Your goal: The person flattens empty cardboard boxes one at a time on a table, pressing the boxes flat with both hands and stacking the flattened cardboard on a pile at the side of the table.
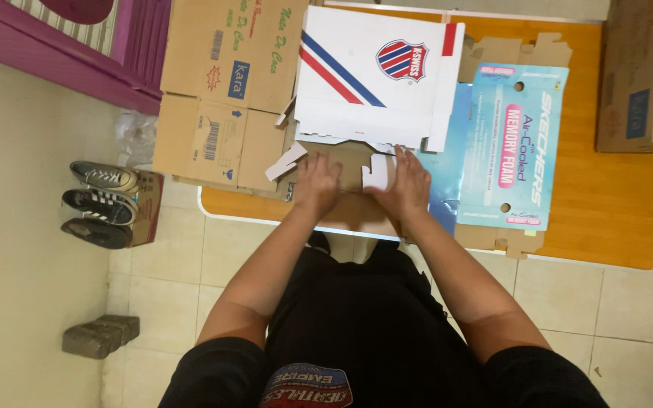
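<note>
Shoes on floor (103,204): three are lying side by side, far left.
Left hand (317,183): its grip is lying open, pressing on the flat white cardboard shoe box with red and blue stripes (372,75).
Right hand (408,185): its grip is open too, pressing flat.
Box place: it is sitting on the orange wooden table (614,204).
Risk: thin flaps might be tearing or cutting fingers.
Flat boxes: three; brown (228,91), white, blue (512,143).
</note>
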